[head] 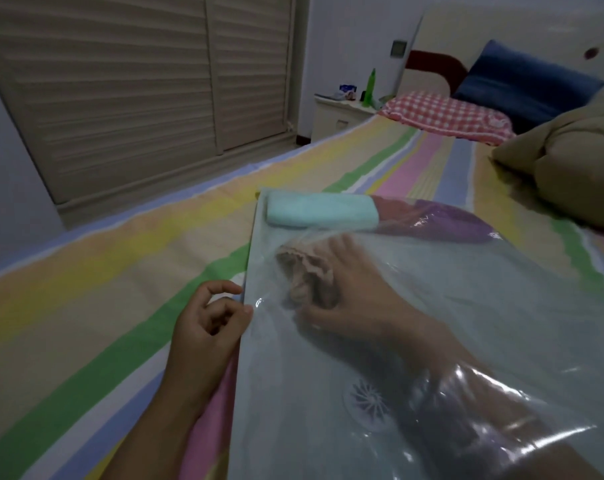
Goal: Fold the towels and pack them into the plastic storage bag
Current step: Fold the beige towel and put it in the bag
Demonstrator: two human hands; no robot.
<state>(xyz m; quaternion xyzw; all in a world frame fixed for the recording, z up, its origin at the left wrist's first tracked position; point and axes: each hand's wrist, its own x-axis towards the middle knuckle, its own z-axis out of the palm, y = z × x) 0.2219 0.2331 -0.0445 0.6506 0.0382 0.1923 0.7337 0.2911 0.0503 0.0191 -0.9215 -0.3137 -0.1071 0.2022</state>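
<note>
Reaching inside the plastic bag (501,306), right hand (359,292) grips beige towel (304,271).

Bed (120,271) took up most of my feed, w/ a sheet in long stripes: green, yellow, pink, blue, white, tan. On the near left the sheet lay flat and smooth. A clear bag (501,306) lay flat on it at near right, across the stripes, its long side running away from me. At the far end, by the headboard (428,60), a red-and-white checked pillow (445,114) lay flat on the sheet. A blue pillow (525,84) was tilted up just behind it. Along the right edge a tan quilt (570,161) sat bunched in a heap, just beside the checked pillow and near the bag's far right corner.
</note>
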